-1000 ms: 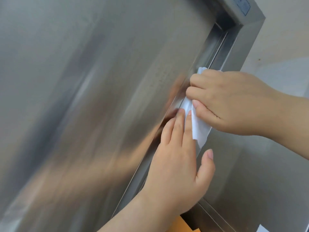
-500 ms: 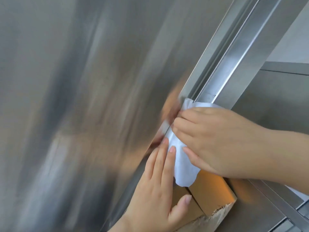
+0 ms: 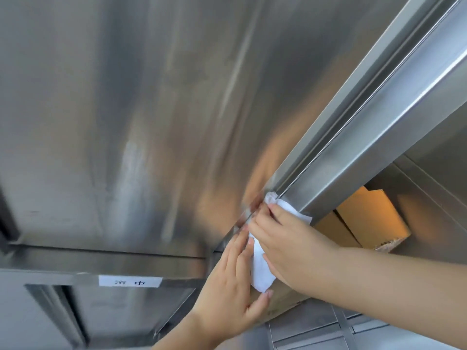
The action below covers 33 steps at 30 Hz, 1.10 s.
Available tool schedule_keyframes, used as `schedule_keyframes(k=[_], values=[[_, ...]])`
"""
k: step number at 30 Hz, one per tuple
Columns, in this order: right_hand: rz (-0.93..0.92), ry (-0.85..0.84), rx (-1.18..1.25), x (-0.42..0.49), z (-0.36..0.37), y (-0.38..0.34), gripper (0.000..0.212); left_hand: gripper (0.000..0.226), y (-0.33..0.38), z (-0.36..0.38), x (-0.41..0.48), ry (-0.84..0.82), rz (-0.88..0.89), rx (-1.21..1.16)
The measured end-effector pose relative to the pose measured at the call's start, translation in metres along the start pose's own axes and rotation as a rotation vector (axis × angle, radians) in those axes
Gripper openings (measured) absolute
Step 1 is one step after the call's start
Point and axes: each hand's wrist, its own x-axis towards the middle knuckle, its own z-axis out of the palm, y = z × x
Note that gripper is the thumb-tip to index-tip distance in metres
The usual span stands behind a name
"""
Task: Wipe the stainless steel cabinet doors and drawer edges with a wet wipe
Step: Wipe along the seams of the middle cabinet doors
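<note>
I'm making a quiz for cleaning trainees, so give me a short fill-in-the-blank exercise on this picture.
1. The right hand presses a white ____ against the cabinet door edge.
2. The left hand lies ____ the right hand.
3. Behind the steel frame sits a brown ____ box.
4. The white label is stuck to the cabinet, to the ____ of both hands.

Missing words: wet wipe; below; cardboard; left

Right hand (image 3: 290,238) presses the wet wipe (image 3: 260,271) against the cabinet door (image 3: 151,109) edge; left hand (image 3: 235,286) lies flat just beside it.
</note>
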Motion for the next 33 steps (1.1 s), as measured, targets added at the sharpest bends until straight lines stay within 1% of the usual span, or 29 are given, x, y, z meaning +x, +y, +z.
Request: schedule_keyframes(k=[5, 9, 11, 13, 19, 23, 26, 28, 30, 31, 33], values=[[-0.106, -0.046, 0.080, 0.023, -0.001, -0.024, 0.043, 0.076, -0.011, 0.013, -0.022, -0.087, -0.096, 0.007], [-0.122, -0.074, 0.038, 0.033, -0.003, -0.035, 0.040, 0.076, -0.016, 0.021, -0.029, -0.119, -0.133, 0.041], [-0.125, -0.070, 0.020, 0.036, -0.002, -0.038, 0.041, 0.079, -0.018, 0.024, -0.031, -0.128, -0.127, 0.086], [-0.143, -0.063, 0.038, 0.036, 0.000, -0.038, 0.042, 0.084, -0.017, 0.028, -0.032, -0.113, -0.119, 0.112], [-0.166, -0.013, 0.164, 0.025, -0.002, -0.015, 0.040, 0.084, -0.017, 0.026, -0.025, -0.042, -0.104, -0.020], [-0.112, -0.006, 0.233, 0.002, -0.008, 0.019, 0.034, 0.076, -0.007, 0.012, -0.002, 0.057, -0.022, -0.185], [-0.019, 0.023, 0.214, -0.022, -0.013, 0.048, 0.033, 0.080, 0.012, -0.001, 0.024, 0.141, 0.007, -0.220], [0.059, 0.072, 0.203, -0.040, -0.015, 0.070, 0.032, 0.081, 0.028, -0.011, 0.044, 0.183, 0.026, -0.222], [0.166, 0.177, 0.222, -0.060, -0.021, 0.095, 0.028, 0.082, 0.046, -0.023, 0.065, 0.233, 0.053, -0.236], [0.222, 0.231, 0.257, -0.070, -0.023, 0.107, 0.030, 0.082, 0.055, -0.031, 0.076, 0.253, 0.064, -0.237], [0.296, 0.309, 0.240, -0.090, -0.030, 0.132, 0.039, 0.082, 0.072, -0.045, 0.098, 0.291, 0.094, -0.236]])
